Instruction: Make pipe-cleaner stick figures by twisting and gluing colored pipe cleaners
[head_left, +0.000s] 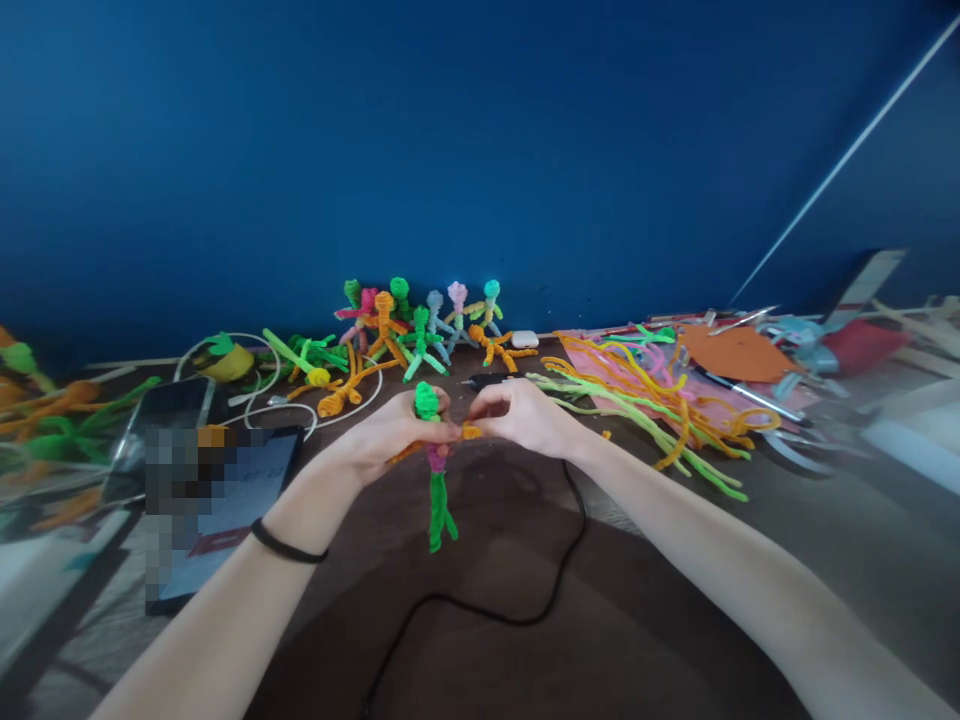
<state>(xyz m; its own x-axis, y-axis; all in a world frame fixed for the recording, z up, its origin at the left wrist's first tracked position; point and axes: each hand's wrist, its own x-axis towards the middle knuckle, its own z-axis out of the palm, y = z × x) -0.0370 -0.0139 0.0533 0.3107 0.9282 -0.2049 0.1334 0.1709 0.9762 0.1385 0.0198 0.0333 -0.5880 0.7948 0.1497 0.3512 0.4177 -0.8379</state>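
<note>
A pipe-cleaner figure [439,495] with a green head, a pink middle and green legs hangs upright above the table. My left hand [401,430] is closed around its body just below the head, and an orange arm pokes out under the palm. From the other side, my right hand [517,415] pinches the end of the figure's orange arm [471,431] between thumb and fingers. Behind my hands, several finished-looking pipe-cleaner figures [421,340] lean or stand along the blue wall in green, orange, pink and blue.
To the right lie loose pipe cleaners [637,400], an orange sheet [739,350] and scissors [795,450]. A tablet [240,510] and a phone [165,420] are at the left, near more figures [67,430]. A black cable [487,621] crosses the table [600,630]; a white case [524,339] sits behind.
</note>
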